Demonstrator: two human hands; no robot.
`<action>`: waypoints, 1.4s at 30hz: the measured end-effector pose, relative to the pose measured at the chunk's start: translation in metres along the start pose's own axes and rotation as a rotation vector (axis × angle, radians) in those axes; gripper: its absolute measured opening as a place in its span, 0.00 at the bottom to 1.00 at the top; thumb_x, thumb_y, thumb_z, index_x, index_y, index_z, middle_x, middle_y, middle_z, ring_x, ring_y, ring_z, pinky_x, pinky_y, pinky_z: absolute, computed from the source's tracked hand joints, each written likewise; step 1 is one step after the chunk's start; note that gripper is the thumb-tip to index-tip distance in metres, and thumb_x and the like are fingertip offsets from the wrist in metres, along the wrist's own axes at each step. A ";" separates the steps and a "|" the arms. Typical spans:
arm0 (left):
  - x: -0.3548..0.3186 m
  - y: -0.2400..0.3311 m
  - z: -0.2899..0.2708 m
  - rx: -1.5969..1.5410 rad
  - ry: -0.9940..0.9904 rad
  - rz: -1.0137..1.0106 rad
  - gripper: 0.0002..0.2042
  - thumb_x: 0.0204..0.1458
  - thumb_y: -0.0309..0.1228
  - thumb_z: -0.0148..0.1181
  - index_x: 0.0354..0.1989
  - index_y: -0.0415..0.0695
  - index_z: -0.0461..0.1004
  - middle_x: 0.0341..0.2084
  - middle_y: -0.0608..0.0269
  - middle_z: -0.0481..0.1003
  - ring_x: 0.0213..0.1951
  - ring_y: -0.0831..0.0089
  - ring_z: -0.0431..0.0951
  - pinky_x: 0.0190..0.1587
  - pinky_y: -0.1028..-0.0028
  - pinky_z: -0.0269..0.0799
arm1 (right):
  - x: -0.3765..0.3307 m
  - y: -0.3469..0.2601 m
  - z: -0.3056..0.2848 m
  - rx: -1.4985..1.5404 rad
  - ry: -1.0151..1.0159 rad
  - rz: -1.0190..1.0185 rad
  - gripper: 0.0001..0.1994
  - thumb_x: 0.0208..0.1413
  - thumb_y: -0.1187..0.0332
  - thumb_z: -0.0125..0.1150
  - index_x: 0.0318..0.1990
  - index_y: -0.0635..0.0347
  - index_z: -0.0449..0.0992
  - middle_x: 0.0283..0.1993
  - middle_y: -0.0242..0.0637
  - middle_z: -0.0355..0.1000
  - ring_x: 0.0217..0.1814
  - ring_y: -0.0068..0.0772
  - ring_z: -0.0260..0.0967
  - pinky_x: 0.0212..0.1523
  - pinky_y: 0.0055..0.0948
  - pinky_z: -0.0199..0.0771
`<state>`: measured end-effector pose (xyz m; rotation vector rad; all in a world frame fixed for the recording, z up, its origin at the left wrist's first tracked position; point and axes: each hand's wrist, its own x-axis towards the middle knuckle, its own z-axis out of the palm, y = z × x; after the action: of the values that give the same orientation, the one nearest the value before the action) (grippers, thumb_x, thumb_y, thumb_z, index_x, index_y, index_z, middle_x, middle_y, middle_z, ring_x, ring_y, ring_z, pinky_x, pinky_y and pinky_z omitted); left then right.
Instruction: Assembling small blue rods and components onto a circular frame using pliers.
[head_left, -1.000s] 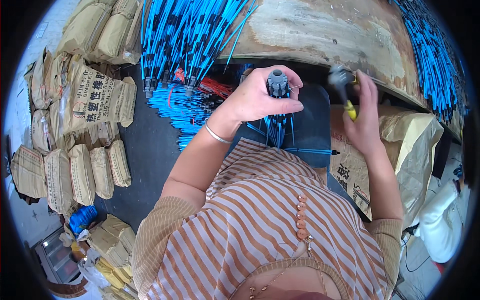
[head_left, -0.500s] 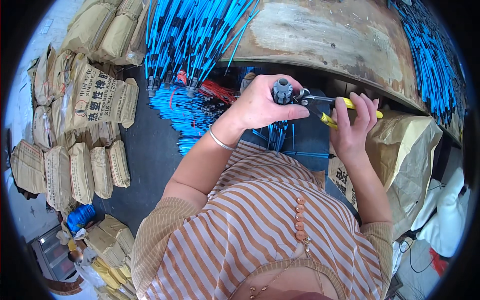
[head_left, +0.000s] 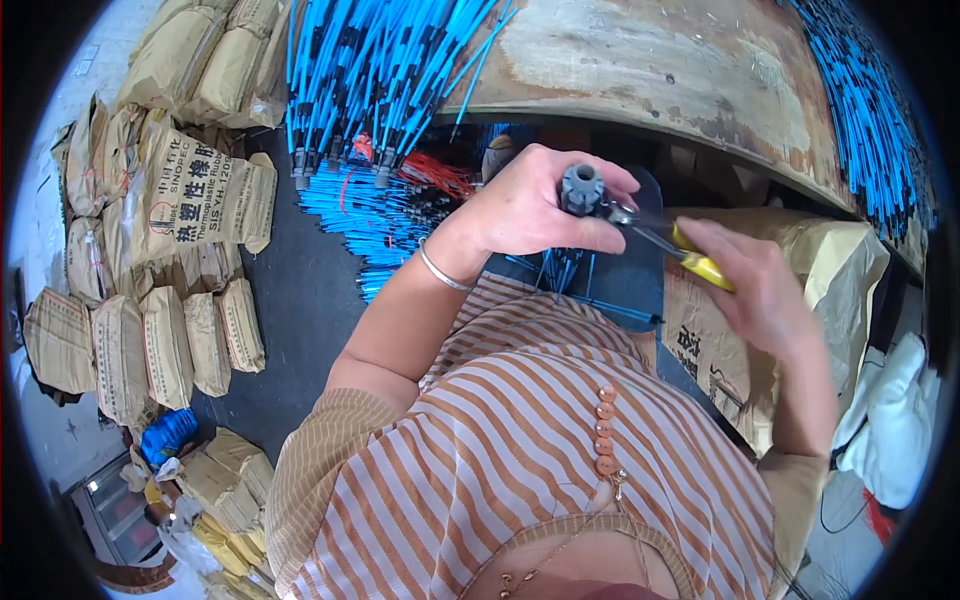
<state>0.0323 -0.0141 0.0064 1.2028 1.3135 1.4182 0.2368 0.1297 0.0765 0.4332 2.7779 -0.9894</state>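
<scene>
Two hands work over one part. The left hand (head_left: 530,205) is wrapped tight around a dark grey ribbed plastic connector (head_left: 581,187), whose end sticks up out of the fist; thin blue cables (head_left: 560,270) hang below that grey connector. The right hand (head_left: 765,295) is closed on the yellow-handled pliers (head_left: 668,238), and the metal nose of the pliers touches the right side of the grey connector. Half a second ago the tool was already at the part with the right hand higher; a second ago the pliers were held well off to the right of the connector and not touching it. So the tool has come in and stays engaged, and the right hand has dropped lower and further right of the connector; judged as mid-crimp or trim on this piece, not finished.

Beyond the connector lies a worn brown wooden worktop (head_left: 680,70) with bundles of blue cable (head_left: 380,60) on it. Left of the connector, on the dark floor (head_left: 300,290), sit stacked tan paper sacks (head_left: 190,190). Right of the connector is a tan sack (head_left: 830,270).
</scene>
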 end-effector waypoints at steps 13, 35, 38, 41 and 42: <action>0.004 0.010 -0.003 0.077 -0.086 -0.105 0.19 0.26 0.19 0.71 0.33 0.36 0.77 0.23 0.61 0.77 0.22 0.76 0.71 0.30 0.79 0.69 | 0.000 0.020 0.016 0.146 0.080 -0.159 0.29 0.36 0.81 0.63 0.51 0.65 0.65 0.29 0.40 0.74 0.21 0.30 0.70 0.22 0.22 0.69; 0.009 0.005 -0.007 0.031 -0.224 0.000 0.17 0.28 0.20 0.71 0.32 0.37 0.77 0.23 0.63 0.76 0.21 0.77 0.70 0.29 0.79 0.67 | 0.000 0.053 0.034 1.177 -0.820 0.361 0.36 0.34 0.79 0.65 0.58 0.65 0.60 0.43 0.44 0.69 0.35 0.35 0.70 0.35 0.28 0.71; 0.006 0.007 -0.007 0.073 -0.189 -0.021 0.16 0.29 0.20 0.71 0.31 0.38 0.76 0.23 0.63 0.76 0.21 0.78 0.69 0.29 0.80 0.66 | -0.001 0.042 0.036 0.974 -0.663 0.218 0.37 0.34 0.80 0.64 0.59 0.64 0.58 0.45 0.45 0.70 0.39 0.38 0.70 0.39 0.29 0.70; 0.002 0.010 -0.002 0.073 -0.064 -0.074 0.15 0.30 0.19 0.71 0.31 0.38 0.76 0.23 0.64 0.76 0.21 0.78 0.69 0.29 0.81 0.66 | -0.011 0.014 0.025 0.050 -0.002 -0.031 0.40 0.33 0.86 0.59 0.61 0.62 0.56 0.46 0.46 0.71 0.44 0.43 0.71 0.47 0.31 0.70; 0.002 0.011 -0.001 0.070 -0.071 -0.074 0.15 0.30 0.19 0.71 0.31 0.38 0.76 0.23 0.64 0.76 0.21 0.78 0.69 0.29 0.81 0.66 | -0.013 0.012 0.023 0.051 0.000 -0.024 0.40 0.33 0.86 0.59 0.61 0.62 0.56 0.46 0.46 0.71 0.44 0.43 0.71 0.47 0.31 0.70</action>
<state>0.0313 -0.0131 0.0171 1.2266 1.3541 1.2752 0.2544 0.1211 0.0550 0.4075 2.7690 -1.0680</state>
